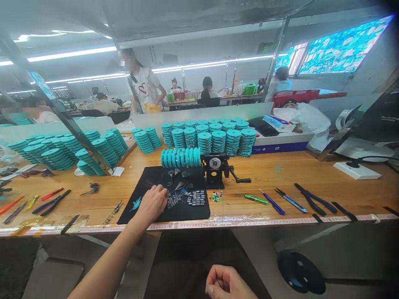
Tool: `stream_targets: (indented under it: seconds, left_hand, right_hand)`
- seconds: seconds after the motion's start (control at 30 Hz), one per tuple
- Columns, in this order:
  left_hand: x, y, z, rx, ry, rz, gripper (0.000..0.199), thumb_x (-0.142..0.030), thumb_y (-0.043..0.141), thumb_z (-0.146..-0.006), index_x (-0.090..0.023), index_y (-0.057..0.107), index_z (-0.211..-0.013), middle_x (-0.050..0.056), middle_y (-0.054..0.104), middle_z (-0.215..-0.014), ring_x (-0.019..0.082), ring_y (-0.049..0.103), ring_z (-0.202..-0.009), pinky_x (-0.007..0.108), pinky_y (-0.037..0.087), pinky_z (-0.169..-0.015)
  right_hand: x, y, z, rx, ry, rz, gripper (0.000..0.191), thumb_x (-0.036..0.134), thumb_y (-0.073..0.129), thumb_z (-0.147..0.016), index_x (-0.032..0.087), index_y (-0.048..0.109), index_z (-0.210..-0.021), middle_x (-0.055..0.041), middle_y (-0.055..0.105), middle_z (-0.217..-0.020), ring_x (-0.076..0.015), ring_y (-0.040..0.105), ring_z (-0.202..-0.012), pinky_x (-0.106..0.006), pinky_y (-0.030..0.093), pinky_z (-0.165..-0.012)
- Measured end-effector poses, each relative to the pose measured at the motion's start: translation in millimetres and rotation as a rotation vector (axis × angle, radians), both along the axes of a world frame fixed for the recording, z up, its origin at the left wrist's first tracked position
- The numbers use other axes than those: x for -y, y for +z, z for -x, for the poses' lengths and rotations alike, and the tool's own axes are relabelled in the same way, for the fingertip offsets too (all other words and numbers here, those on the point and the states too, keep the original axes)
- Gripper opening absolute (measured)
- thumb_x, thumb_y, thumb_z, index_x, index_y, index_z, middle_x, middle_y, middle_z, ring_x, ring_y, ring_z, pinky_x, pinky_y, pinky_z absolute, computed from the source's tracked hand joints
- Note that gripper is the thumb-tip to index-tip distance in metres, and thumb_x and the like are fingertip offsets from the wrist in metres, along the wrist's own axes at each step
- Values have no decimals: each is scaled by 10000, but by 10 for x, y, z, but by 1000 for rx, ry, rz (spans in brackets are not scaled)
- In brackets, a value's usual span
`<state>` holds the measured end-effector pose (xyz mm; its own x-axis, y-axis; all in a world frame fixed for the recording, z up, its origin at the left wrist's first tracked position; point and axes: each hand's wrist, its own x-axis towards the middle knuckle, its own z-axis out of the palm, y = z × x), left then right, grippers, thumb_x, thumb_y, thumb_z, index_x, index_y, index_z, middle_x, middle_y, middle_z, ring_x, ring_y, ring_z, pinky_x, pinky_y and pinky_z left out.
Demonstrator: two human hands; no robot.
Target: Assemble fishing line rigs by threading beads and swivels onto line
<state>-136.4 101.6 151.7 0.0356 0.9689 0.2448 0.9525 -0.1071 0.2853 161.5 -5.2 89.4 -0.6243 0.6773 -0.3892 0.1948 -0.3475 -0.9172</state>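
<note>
While the left hand rests above a black fabric mat, its fingertips draw together in a pinch at the edge of a heap of small steel wire fittings. The heap lies at 3 o'clock from the hand, and the view is too coarse to tell whether a fitting sits in the pinch. The right hand lies below the bench edge at 5 o'clock from the left, its fingers curled and pressed together; anything inside is hidden.

On the mat, at 3 o'clock from the heap, stand short rows of grey metal sinkers, dull and barrel-shaped. At 12 o'clock from the heap, fine feathery wire rigs lie spread out. Glossy multicoloured beads are scattered on the bare wood just beyond the mat at 3 o'clock.

At the mat's upper edge sits a black cast-metal hand-crank winder with a round dial, carrying a row of teal plastic spools on its spindle. Further teal spools rise in ribbed stacks behind it. Pliers lie on the wooden workbench at 3 o'clock.
</note>
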Motion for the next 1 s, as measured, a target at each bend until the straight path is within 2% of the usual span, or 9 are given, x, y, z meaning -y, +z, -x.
stream_targets:
  seconds: [0.13,0.23,0.3,0.37,0.47,0.6,0.73,0.83,1.0]
  left_hand:
    - [260,149,-39,212,128,-25,93,-261,524,-875,-215,570,-809,33,649,-738,222,628,-705,330,452,-697]
    - [626,148,-240,449,108,23,208,-418,525,-885,-215,563,-864,28,696,-766,206,666,-712,292,485,-663]
    - [919,62,-469,812,46,158,253,-450,601,-842,-199,607,-879,38,706,-778,207,672,-751,279,498,-678]
    - [1201,-86,-724,1168,71,350,287,-457,714,-756,-184,651,-816,32,688,-737,186,638,-685,261,479,-631]
    - [1506,-362,-1031,1460,183,468,316,-476,769,-700,-182,656,-730,-4,624,-647,127,539,-570,214,398,-525]
    - [1662,-596,-1201,1540,198,429,333,-501,701,-776,-182,629,-715,-46,501,-583,89,397,-520,197,341,-505]
    - [1682,-570,-1258,1507,187,401,349,-522,664,-800,-177,632,-756,-58,439,-577,91,343,-521,202,320,-508]
    - [1680,-481,-1310,1471,230,402,374,-549,694,-753,-179,642,-742,-52,445,-582,98,353,-519,212,314,-499]
    - [1682,-402,-1388,1483,271,408,425,-608,728,-664,-193,638,-664,-63,397,-523,106,323,-482,224,279,-464]
  right_hand:
    - [47,149,-1,-30,-95,-67,118,242,604,-748,163,534,-695,50,418,-593,-98,347,-563,-219,257,-519]
    - [97,258,16,-33,-196,-114,131,259,612,-762,155,565,-696,49,408,-608,-101,330,-577,-222,247,-517]
    - [127,296,37,-26,-235,-111,150,280,622,-771,157,571,-702,67,356,-583,-93,284,-546,-225,210,-489]
    - [162,312,60,11,-262,-117,161,292,629,-778,159,572,-706,84,296,-559,-86,233,-516,-230,176,-467]
    - [226,298,95,133,-293,-261,141,273,622,-794,166,596,-706,95,262,-522,-84,215,-481,-236,188,-461]
    - [299,230,137,301,-326,-719,100,190,613,-777,182,644,-682,72,327,-461,-124,375,-508,-251,300,-541]
    - [319,183,152,310,-322,-1108,113,135,576,-759,182,631,-671,77,334,-456,-115,364,-460,-272,304,-566]
    - [321,187,150,306,-312,-1233,119,112,568,-754,184,605,-666,101,322,-448,-79,295,-393,-286,281,-582]
    - [338,206,146,319,-316,-1278,122,103,558,-759,189,588,-677,103,369,-435,-78,325,-383,-294,261,-591]
